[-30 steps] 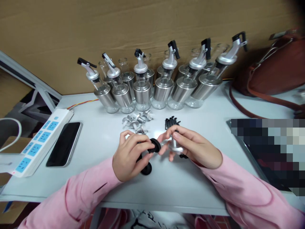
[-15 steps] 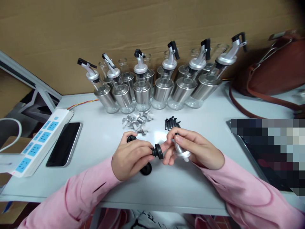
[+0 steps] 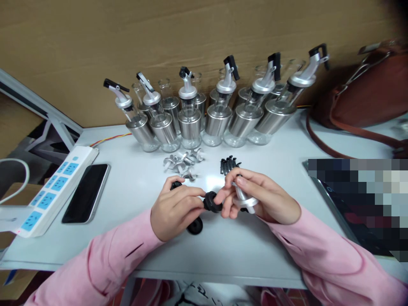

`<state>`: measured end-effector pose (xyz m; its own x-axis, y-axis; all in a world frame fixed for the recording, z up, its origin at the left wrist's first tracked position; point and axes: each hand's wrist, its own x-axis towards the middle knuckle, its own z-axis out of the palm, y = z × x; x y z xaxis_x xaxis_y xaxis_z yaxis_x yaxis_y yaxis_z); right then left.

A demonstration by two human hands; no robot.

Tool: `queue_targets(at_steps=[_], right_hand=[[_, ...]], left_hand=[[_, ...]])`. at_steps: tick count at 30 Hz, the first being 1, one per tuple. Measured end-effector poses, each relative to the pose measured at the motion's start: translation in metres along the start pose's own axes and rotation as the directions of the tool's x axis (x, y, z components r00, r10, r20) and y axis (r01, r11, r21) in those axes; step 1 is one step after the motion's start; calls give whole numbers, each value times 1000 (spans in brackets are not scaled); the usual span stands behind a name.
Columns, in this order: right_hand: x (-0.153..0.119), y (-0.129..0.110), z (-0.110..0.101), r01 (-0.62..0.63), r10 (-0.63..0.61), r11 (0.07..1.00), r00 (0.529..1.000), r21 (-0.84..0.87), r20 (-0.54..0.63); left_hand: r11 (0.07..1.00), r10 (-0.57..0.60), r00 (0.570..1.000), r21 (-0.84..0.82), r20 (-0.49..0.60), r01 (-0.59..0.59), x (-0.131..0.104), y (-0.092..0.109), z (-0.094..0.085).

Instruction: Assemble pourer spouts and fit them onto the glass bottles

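Note:
Between the thumb and fingers of my left hand (image 3: 178, 208) is a black ribbed stopper (image 3: 212, 202), its round end turned toward my right hand. More black stoppers (image 3: 195, 225) lie under and beside that hand, partly covered. My right hand (image 3: 264, 195) pinches a silver pourer spout (image 3: 245, 199) by its narrow top, the disc-shaped base facing down; one of its fingers touches the black stopper. Several loose silver spouts (image 3: 180, 165) lie beyond my left hand. A small pile of black levers (image 3: 229, 164) sits just beyond my right hand.
A row of glass and steel bottles (image 3: 189, 123) with pourers stands at the back, more bottles behind. On the left are a power strip (image 3: 54, 191) and a phone (image 3: 86, 193). A brown bag (image 3: 366, 93) and a dark, partly blurred tablet-like object (image 3: 338, 204) occupy the right.
The black stopper has turned so its round face shows more, and a right finger now touches it. The silver spout has shifted slightly right and tilted.

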<state>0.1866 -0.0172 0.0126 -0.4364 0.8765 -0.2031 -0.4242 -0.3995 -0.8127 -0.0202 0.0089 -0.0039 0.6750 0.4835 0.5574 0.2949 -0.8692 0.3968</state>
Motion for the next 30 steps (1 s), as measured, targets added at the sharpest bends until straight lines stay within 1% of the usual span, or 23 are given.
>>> queue_targets(at_steps=[3,6,10,12,14,15,17,19,22,25,30], right_hand=[[1,0,1,-3,3,1000,1000,-3,1],[2,1,1,39,-39,999,999,-23,-1],[1,0,-3,97,-101,988,995,-121,-25],[1,0,-5,152,-174,961,981,-230,-80],[1,1,-6,208,-269,923,950,-325,-156],[1,1,-7,216,-296,914,933,-345,-202],[3,2,-7,196,-296,923,911,-330,-288],[5,3,-7,185,-286,933,902,-310,-323],[7,3,-6,216,-311,920,910,-326,-274],[6,4,-5,225,-307,916,927,-333,-217],[4,5,-4,211,-296,911,933,-354,-204]], left_hand=[[1000,-4,1000,-6,-7,4,0,1,0],[1000,-7,1000,-16,-9,7,0,1,1],[1000,-11,1000,-16,-17,11,-1,2,1],[1000,-8,1000,-19,-22,7,0,2,1],[1000,-3,1000,-19,-22,3,0,2,1],[1000,-2,1000,-19,-20,2,0,2,1],[1000,-1,1000,-20,-15,1,0,3,1],[1000,2,1000,-23,-15,-3,-1,3,0],[1000,9,1000,-25,-13,-9,0,3,0],[1000,18,1000,-23,-6,-18,0,2,0],[1000,26,1000,-14,-6,-26,2,3,0]])
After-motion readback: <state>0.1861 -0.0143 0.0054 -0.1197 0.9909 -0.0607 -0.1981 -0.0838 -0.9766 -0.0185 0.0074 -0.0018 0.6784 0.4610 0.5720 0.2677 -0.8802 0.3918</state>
